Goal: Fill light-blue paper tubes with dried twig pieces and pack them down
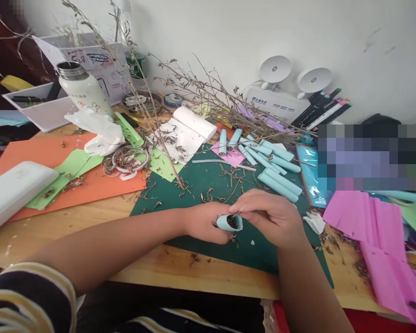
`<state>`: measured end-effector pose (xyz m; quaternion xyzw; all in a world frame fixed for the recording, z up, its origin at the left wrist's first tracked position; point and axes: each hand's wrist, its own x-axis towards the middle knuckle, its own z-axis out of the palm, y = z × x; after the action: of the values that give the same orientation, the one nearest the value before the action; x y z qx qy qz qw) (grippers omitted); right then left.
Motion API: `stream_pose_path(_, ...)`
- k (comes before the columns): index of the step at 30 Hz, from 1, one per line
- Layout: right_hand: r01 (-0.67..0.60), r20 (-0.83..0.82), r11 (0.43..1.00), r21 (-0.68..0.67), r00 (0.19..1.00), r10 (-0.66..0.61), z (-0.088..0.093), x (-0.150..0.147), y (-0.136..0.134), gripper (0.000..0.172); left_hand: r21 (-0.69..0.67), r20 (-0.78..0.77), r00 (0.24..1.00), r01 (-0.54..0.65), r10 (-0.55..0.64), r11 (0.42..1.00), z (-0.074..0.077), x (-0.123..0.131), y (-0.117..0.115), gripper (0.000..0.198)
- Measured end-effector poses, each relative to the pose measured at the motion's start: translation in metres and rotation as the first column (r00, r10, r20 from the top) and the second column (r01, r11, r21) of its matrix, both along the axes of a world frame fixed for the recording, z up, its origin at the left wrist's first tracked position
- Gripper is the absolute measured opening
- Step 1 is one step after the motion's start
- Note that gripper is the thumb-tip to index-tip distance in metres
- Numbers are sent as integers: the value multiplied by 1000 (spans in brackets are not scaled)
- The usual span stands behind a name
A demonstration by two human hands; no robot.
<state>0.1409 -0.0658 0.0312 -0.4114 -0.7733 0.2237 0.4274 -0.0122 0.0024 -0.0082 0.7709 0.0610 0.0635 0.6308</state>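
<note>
Hands [208, 223] [270, 215] meet knuckles-up, pinching a blue paper tube [229, 222].

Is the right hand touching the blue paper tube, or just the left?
Touching. Head view: the right hand rests its fingers on the rim of the blue paper tube, no gap; the left hand grips its other end.

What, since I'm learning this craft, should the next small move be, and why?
Probably push the dried crumbs deeper with the right hand: the left hand grips the blue paper tube, dark crumbs sit at its open mouth, and the right fingertips touch its rim.
</note>
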Motion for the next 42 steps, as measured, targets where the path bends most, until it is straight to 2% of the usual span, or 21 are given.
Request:
stream_pose_path(6, -13, -9, 997, 78, 1000, 14, 0, -1, 0, 14, -4, 0, 999, -33, 33, 999, 0, 0, -1, 10)
stream_pose_path(9, -47, 62, 992, 117, 997, 39, 2, -4, 1, 7, -11, 1, 999, -39, 39, 999, 0, 0, -2, 13)
stream_pose_path(12, -59, 159, 992, 107, 986, 41, 4, -6, 3, 14, -4, 39, 999, -31, 31, 1000, -1, 1, -2, 11)
stream_pose_path(17, -88, 211, 985, 146, 976, 56, 3, -8, 3, 24, -20, 169, 986, -4, 7, 1000, -8, 3, -1, 10)
stream_pose_path(24, -40, 100, 990, 135, 995, 26, 3, -2, 1, 12, -41, 74, 996, -51, 54, 998, -5, 1, -2, 10)
stream_pose_path(29, -150, 203, 972, 183, 973, 112, 6, -4, 4, 16, 16, 91, 995, -53, 51, 998, -5, 0, -1, 11)
stream_pose_path(33, -179, 308, 951, 254, 946, 96, 4, -12, 6, 26, 57, 109, 994, -30, 24, 998, -8, 2, 0, 10)
stream_pose_path(35, -171, 288, 941, 293, 954, 84, 1, -12, 5, 29, 37, 104, 994, -28, 24, 999, -8, 2, -1, 10)
stream_pose_path(38, -110, 160, 939, 327, 985, 59, -5, -6, 4, 27, -11, 51, 995, -82, 82, 997, -6, 1, -2, 11)
stream_pose_path(40, -65, 62, 947, 316, 997, 48, -8, -1, 2, 25, -27, 27, 995, -95, 96, 995, -5, 0, -3, 12)
stream_pose_path(42, -78, 21, 954, 289, 997, 76, -8, 2, 2, 22, -24, 29, 995, -97, 98, 995, -5, 0, -3, 13)
